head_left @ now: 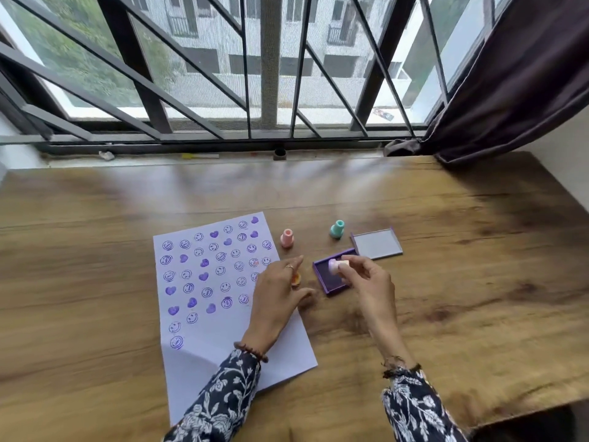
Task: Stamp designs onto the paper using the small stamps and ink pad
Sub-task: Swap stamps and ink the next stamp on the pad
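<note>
A white paper (204,314) covered with several purple smiley and heart prints lies on the wooden table (446,282). My left hand (275,295) rests on the paper's right edge, fingers around a small orange stamp (295,280). My right hand (366,279) holds a pale pink stamp (335,266) tilted over the open purple ink pad (331,283). The pad's lid (376,244) lies beside it, to the far right. A pink stamp (287,238) and a teal stamp (337,229) stand upright beyond the pad.
A barred window (271,74) runs along the table's far edge, with a dark curtain (510,90) hanging at the right. The table's right edge drops off near the lower right corner.
</note>
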`<state>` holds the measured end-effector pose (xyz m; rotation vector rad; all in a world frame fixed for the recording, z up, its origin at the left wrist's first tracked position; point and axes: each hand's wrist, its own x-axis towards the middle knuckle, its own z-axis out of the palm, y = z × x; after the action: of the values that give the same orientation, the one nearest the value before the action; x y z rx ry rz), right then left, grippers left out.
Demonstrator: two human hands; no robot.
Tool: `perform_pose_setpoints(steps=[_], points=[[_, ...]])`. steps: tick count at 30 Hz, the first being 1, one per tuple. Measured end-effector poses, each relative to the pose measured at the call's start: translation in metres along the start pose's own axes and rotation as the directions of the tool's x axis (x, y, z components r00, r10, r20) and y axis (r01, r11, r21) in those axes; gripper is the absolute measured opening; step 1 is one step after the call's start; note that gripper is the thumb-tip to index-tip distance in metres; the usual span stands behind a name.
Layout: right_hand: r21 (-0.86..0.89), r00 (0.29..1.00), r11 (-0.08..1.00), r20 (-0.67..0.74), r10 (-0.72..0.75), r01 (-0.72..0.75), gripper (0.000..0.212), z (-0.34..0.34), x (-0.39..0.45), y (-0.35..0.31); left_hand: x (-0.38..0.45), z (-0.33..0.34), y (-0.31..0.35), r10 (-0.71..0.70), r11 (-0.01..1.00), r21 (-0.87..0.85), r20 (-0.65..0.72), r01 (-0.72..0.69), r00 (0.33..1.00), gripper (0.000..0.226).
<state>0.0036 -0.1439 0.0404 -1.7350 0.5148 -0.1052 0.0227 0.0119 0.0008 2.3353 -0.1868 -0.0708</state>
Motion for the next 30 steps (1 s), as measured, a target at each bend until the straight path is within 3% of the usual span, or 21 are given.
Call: perform_pose_setpoints(steps=[2, 4, 9, 12, 17, 21, 23, 30], points=[[-0.282, 0.984, 0.945, -0.008, -0.176, 0.167, 0.008, 0.003, -0.001, -0.003, 0.003, 0.006, 0.003, 0.016, 0.997, 0.08, -0.015, -0.015, 1.0, 0.08], [-0.451, 0.957, 0.849, 0.049, -0.285, 0.276, 0.012, 0.005, -0.003, -0.002, 0.005, 0.012, 0.006, 0.01, 0.989, 0.151, -0.032, -0.005, 0.999, 0.084], [-0.645, 0.917, 0.664, 0.157, -0.368, 0.377, 0.017, 0.011, -0.002, 0.002, 0.008, 0.019, 0.007, 0.003, 0.981, 0.193, -0.053, 0.007, 0.999, 0.069], [-0.673, 0.902, 0.619, 0.181, -0.392, 0.404, 0.014, 0.013, -0.001, 0.004, 0.008, 0.021, 0.006, 0.015, 0.983, 0.182, -0.07, -0.002, 0.997, 0.066], [-0.717, 0.927, 0.596, 0.214, -0.308, 0.363, 0.006, 0.016, 0.014, -0.004, 0.007, 0.021, 0.004, 0.03, 0.984, 0.175, -0.083, -0.016, 0.996, 0.067], [-0.721, 0.96, 0.647, 0.273, -0.066, 0.25, 0.003, 0.015, 0.041, -0.022, 0.008, 0.021, 0.004, 0.028, 0.985, 0.171, -0.077, -0.014, 0.997, 0.067], [-0.753, 0.954, 0.618, 0.3, 0.015, 0.227, 0.008, 0.015, 0.047, -0.03, 0.007, 0.022, 0.004, 0.028, 0.984, 0.179, -0.065, -0.016, 0.997, 0.067], [-0.767, 0.967, 0.595, 0.241, -0.08, 0.24, 0.005, 0.023, 0.022, -0.026, -0.002, 0.009, 0.006, 0.057, 0.991, 0.12, 0.06, -0.064, 0.997, 0.074]])
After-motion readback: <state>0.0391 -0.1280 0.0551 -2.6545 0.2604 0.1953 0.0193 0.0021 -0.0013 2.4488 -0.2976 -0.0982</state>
